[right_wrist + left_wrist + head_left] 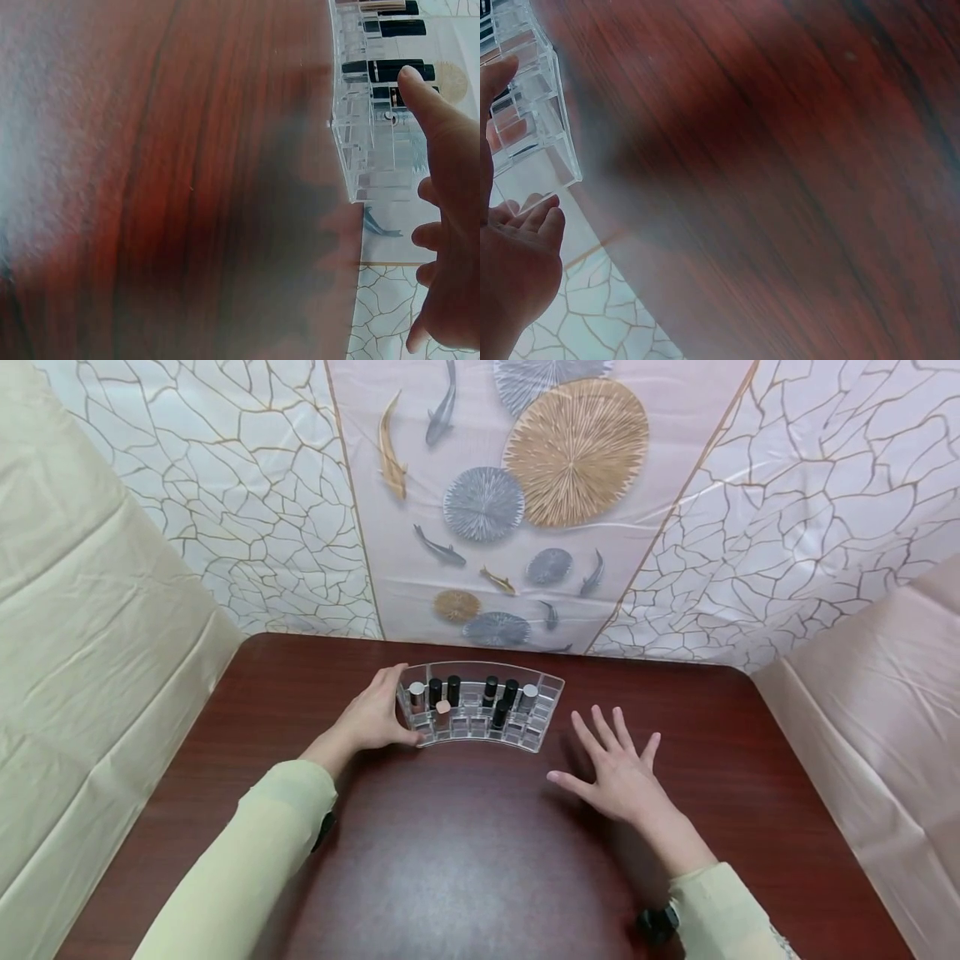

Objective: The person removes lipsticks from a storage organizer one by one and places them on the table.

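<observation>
A clear, curved, stepped lipstick organizer stands on the table towards its far edge. Several black-capped tubes stand in its back row, with a silver-capped tube near the left end and another silver-capped tube near the right. In front of them are a pink-capped tube and a black tube. My left hand grips the organizer's left end, thumb at the front corner and fingers behind. To the right of the organizer, my right hand is spread, holding nothing.
The dark red wooden table extends around the organizer. A patterned backdrop with fish and round leaves rises behind its far edge. Beige cloth hangs on the left, and pinkish cloth on the right.
</observation>
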### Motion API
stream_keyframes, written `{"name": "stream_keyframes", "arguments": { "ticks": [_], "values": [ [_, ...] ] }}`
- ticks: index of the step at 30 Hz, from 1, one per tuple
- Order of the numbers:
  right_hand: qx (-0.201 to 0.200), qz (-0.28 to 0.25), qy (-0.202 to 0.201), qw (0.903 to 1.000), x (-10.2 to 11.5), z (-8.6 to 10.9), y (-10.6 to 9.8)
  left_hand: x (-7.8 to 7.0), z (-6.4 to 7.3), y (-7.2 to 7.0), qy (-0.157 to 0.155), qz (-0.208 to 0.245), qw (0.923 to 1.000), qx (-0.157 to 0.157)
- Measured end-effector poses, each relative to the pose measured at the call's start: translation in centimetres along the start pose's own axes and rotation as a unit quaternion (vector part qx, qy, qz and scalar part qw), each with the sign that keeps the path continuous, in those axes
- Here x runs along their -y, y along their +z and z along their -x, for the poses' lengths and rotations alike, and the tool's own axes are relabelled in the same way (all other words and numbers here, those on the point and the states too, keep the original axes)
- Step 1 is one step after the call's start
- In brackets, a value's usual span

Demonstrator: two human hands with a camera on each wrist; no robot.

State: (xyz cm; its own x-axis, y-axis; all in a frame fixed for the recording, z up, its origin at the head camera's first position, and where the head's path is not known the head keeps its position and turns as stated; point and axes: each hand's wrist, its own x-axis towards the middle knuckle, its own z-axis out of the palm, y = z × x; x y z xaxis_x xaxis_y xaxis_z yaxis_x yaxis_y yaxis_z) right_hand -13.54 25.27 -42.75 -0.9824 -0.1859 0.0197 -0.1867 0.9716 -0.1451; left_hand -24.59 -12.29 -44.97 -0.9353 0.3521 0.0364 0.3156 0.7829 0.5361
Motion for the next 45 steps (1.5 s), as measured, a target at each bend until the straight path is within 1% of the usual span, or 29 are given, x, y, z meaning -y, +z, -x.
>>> {"name": "stream_keyframes", "arguments": {
  "ticks": [6, 13, 17, 22, 27, 33, 39, 45],
  "values": [
    [0.006, -0.013, -0.002, 0.9999, -0.4, -0.9, -0.6, -0.5, -0.3, 0.1, -0.001, -0.005, 1.0000, 0.000],
    [0.008, -0.040, -0.012, 0.9991, -0.6, -2.2, -1.8, -0.5, -0.3, 0.1, -0.005, -0.010, 0.9999, -0.002],
    [0.020, -0.060, -0.012, 0.9979, -0.7, -3.0, -2.2, -0.4, -0.3, 0.1, -0.005, -0.010, 0.9999, -0.001],
    [0.039, -0.082, -0.013, 0.9958, -1.1, -4.1, -2.3, -0.5, -0.3, 0.2, -0.005, -0.008, 0.9999, 0.002],
    [0.049, -0.120, -0.031, 0.9911, -1.5, -4.9, -2.4, -0.6, -0.3, 0.3, -0.003, -0.006, 1.0000, 0.002],
    [0.050, -0.179, -0.056, 0.9809, -2.1, -5.9, -1.9, -0.5, -0.4, 0.4, -0.003, -0.009, 0.9999, 0.004],
    [0.041, -0.215, -0.051, 0.9745, -2.5, -6.9, -1.6, -0.5, -0.3, 0.3, -0.005, -0.003, 0.9999, 0.009],
    [0.053, -0.236, -0.042, 0.9695, -2.8, -7.3, -1.0, -0.6, -0.2, 0.2, -0.006, 0.000, 0.9999, 0.012]
  ]
}}
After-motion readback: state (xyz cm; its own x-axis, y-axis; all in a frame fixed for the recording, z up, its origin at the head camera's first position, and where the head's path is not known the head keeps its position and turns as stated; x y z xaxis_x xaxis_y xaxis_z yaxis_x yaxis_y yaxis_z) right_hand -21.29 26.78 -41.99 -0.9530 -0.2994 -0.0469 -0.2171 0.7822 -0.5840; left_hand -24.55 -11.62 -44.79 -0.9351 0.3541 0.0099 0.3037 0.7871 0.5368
